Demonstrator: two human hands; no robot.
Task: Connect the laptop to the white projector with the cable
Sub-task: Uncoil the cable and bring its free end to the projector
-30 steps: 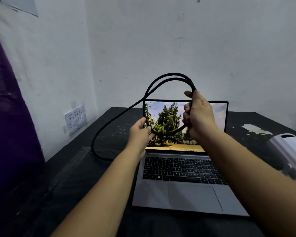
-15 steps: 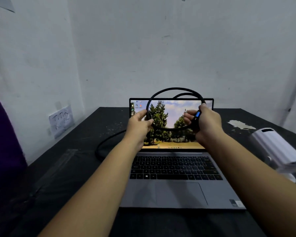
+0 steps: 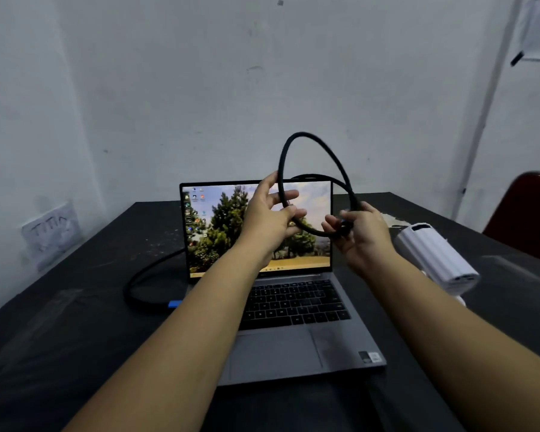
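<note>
An open grey laptop (image 3: 293,310) with a tree picture on its screen sits on the black table. Both my hands are raised in front of the screen and hold a black cable (image 3: 296,138) that forms a loop above them. My left hand (image 3: 270,213) grips the cable near the loop's crossing. My right hand (image 3: 360,233) holds the cable end, where a bit of blue shows at the plug. The cable's other stretch curves over the table to a blue plug (image 3: 174,304) at the laptop's left side. The white projector (image 3: 435,257) stands to the right of the laptop.
The black table (image 3: 75,322) stands against white walls. A paper note (image 3: 50,233) is stuck to the left wall. A red chair back (image 3: 527,213) rises behind the table's right edge.
The loop has turned upright and risen above my hands. My left hand has moved right, closer to my right hand. The view has shifted, so the chair and blue plug now show.
</note>
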